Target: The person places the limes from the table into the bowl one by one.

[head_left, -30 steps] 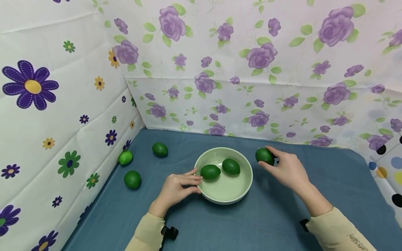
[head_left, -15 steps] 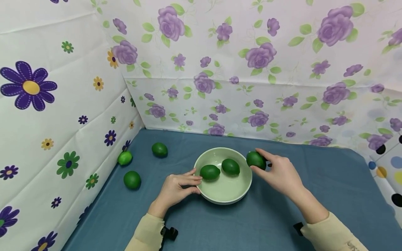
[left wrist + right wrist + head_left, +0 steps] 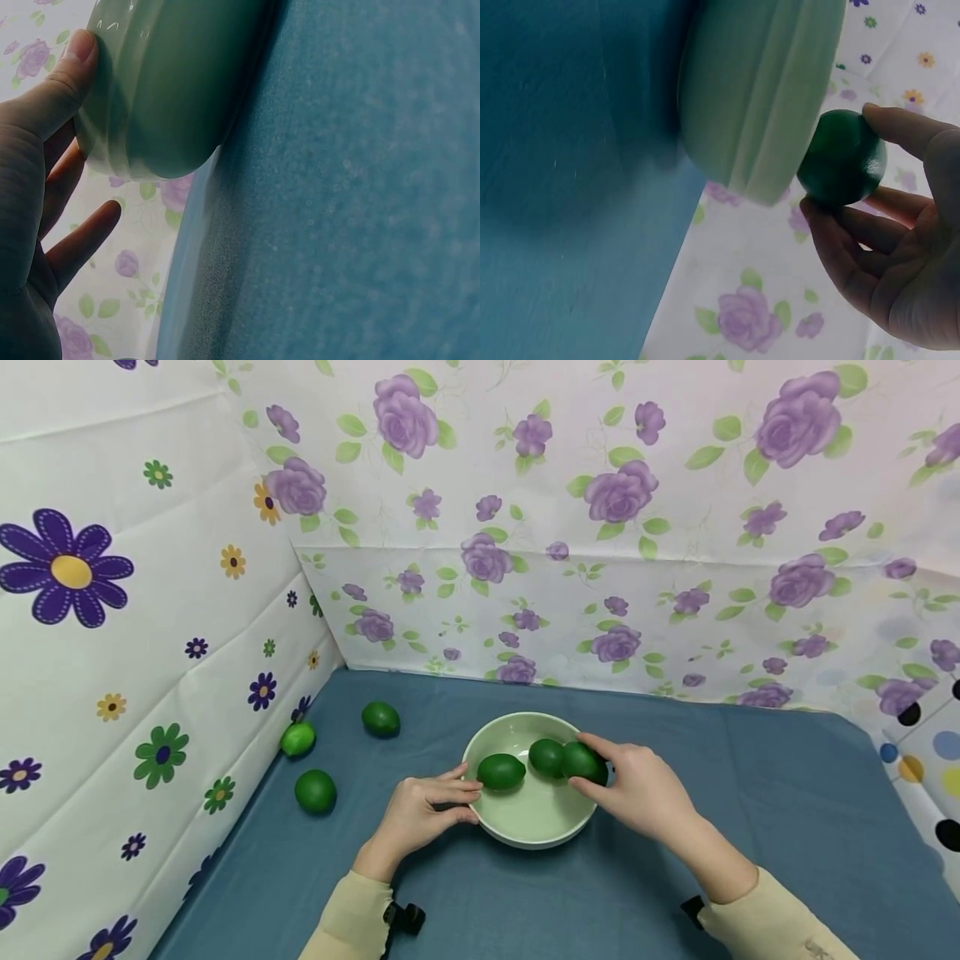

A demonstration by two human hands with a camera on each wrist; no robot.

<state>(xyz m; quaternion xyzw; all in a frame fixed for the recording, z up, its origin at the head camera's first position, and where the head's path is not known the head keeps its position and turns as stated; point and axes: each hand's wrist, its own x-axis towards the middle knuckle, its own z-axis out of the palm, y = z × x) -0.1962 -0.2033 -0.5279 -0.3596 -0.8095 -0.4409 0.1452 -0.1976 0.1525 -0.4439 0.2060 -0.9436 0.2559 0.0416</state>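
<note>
A pale green bowl [image 3: 531,817] stands on the blue cloth in the head view, with two dark green limes [image 3: 501,772] inside. My left hand [image 3: 429,810] holds the bowl's left rim. In the left wrist view its thumb [image 3: 79,49] lies against the bowl's outer wall [image 3: 172,90], and one finger is stretched away from it. My right hand [image 3: 645,789] pinches another dark green lime [image 3: 583,763] between thumb and fingers over the bowl's right rim. From the head this lime partly covers one lime in the bowl. The right wrist view shows the held lime [image 3: 841,157] at the rim.
On the left of the blue cloth [image 3: 487,902] lie two dark green limes [image 3: 381,719] and a smaller, brighter green one [image 3: 297,739] against the left wall sheet. Flowered sheets [image 3: 555,610] rise at the back and left; a dotted one [image 3: 930,768] stands at the right.
My right hand has carried its lime leftward from beside the bowl to over the right rim. The left hand has stayed at the bowl's left side.
</note>
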